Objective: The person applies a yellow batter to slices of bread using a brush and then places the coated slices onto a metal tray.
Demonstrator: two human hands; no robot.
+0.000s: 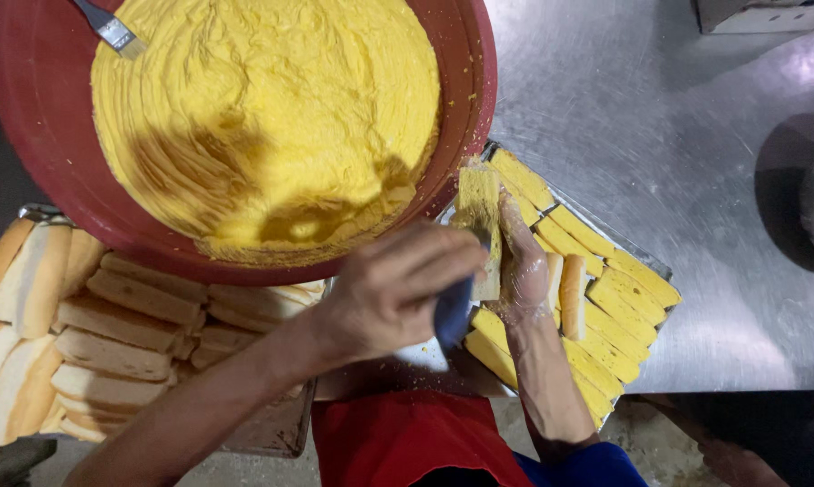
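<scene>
My left hand (393,293) is closed around the blue handle of a spreading tool (452,311), whose working end is hidden behind the hand. My right hand (524,271), smeared with cream, holds a bread slice (479,203) upright; its face is coated in yellow spread. Both hands meet just below the rim of a big red bowl (28,117) filled with yellow cream (271,117). Under the right hand a metal tray (596,221) carries several yellow-coated slices (623,289) laid in rows.
A pile of plain bread slices (109,334) lies on a tray at the left. A second brush (109,29) rests in the cream at the bowl's top left. The steel table (677,117) extends right, with a box (768,13) at the far corner.
</scene>
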